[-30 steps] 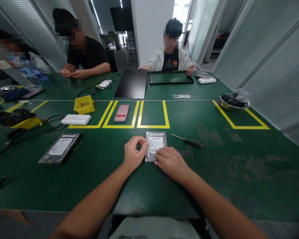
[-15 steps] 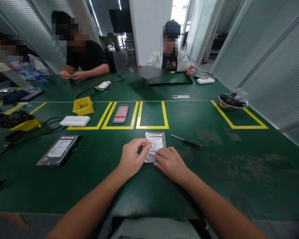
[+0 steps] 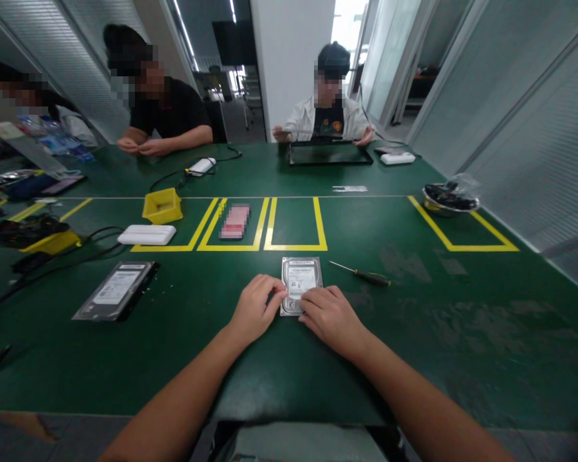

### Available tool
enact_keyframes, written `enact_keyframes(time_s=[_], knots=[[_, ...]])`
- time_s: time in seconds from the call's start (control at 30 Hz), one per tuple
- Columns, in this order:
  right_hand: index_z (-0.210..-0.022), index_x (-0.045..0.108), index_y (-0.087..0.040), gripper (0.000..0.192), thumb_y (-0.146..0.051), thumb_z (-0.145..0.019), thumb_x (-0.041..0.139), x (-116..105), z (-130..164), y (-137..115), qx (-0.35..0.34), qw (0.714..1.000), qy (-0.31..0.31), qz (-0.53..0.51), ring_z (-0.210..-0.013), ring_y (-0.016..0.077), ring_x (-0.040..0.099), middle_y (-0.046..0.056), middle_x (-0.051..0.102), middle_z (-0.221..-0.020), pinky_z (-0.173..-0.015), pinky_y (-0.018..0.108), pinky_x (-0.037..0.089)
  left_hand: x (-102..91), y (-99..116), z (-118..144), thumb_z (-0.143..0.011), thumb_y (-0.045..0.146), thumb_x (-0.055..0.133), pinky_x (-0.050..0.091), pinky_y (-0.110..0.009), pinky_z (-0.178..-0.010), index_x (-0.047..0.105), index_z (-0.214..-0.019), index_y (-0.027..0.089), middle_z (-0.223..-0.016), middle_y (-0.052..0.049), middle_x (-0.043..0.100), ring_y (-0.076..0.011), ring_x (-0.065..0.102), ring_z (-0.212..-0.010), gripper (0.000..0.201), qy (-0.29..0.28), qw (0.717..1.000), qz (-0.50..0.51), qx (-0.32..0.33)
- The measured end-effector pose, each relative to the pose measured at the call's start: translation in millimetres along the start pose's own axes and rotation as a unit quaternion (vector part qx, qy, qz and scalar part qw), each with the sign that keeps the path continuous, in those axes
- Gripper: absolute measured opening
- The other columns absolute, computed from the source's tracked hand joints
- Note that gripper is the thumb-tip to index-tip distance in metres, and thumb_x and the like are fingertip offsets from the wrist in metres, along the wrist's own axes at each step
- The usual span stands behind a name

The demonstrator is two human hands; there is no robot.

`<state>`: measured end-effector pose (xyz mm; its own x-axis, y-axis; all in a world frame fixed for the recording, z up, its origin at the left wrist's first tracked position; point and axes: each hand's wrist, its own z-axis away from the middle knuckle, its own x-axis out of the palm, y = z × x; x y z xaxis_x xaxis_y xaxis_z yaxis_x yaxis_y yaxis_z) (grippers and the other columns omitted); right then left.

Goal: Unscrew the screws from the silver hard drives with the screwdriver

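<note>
A silver hard drive [image 3: 301, 278] with a white label lies flat on the green table [image 3: 462, 321] right in front of me. My left hand [image 3: 254, 309] is curled at its left edge, thumb and fingertips pinched against the casing. My right hand [image 3: 331, 316] lies palm down over the drive's near right corner, fingers pressing on it. The near part of the drive is hidden under both hands. A black-handled screwdriver [image 3: 364, 274] lies just to the right of the drive, untouched.
A second hard drive [image 3: 115, 290] lies to the left near black cables [image 3: 43, 266]. Beyond are yellow tape boxes [image 3: 295, 245], a yellow bin [image 3: 162, 205], a white case [image 3: 147, 234] and a bowl of dark parts [image 3: 450, 199]. Three people sit opposite; one handles a dark frame [image 3: 330, 153].
My left hand slid from over the drive's label back to its left edge. My right hand stayed put. The person opposite lifted the black panel off the table.
</note>
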<state>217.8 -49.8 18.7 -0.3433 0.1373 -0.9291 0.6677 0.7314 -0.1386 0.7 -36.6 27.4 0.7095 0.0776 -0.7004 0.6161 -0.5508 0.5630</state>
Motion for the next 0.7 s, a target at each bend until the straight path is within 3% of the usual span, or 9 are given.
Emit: enact_keyframes(time_s=[0.2, 0.7], knots=[[-0.105, 0.066, -0.016, 0.019, -0.024, -0.088, 0.067, -2.1, -0.2, -0.9, 0.002, 1.000, 0.001, 0.001, -0.102, 0.0198, 0.057, 0.007, 0.067, -0.105, -0.087, 0.034, 0.035, 0.4, -4.3, 1.7, -0.095, 0.024, 0.051, 0.043, -0.031, -0.075, 0.058, -0.087, 0.019, -0.083, -0.003, 0.061, -0.0181, 0.056, -0.080, 0.012, 0.000, 0.999, 0.013, -0.034], [-0.106, 0.066, -0.017, 0.018, -0.024, -0.089, 0.066, -1.0, -0.6, -2.1, 0.008, 1.000, 0.000, -0.005, -0.102, 0.0202, 0.057, 0.007, 0.067, -0.106, -0.087, 0.034, 0.035, -1.7, -3.3, 3.9, -0.097, 0.024, 0.046, 0.044, -0.033, -0.077, 0.055, -0.090, 0.019, -0.087, -0.005, 0.061, -0.0197, 0.057, -0.083, 0.013, -0.005, 1.000, -0.004, -0.016]])
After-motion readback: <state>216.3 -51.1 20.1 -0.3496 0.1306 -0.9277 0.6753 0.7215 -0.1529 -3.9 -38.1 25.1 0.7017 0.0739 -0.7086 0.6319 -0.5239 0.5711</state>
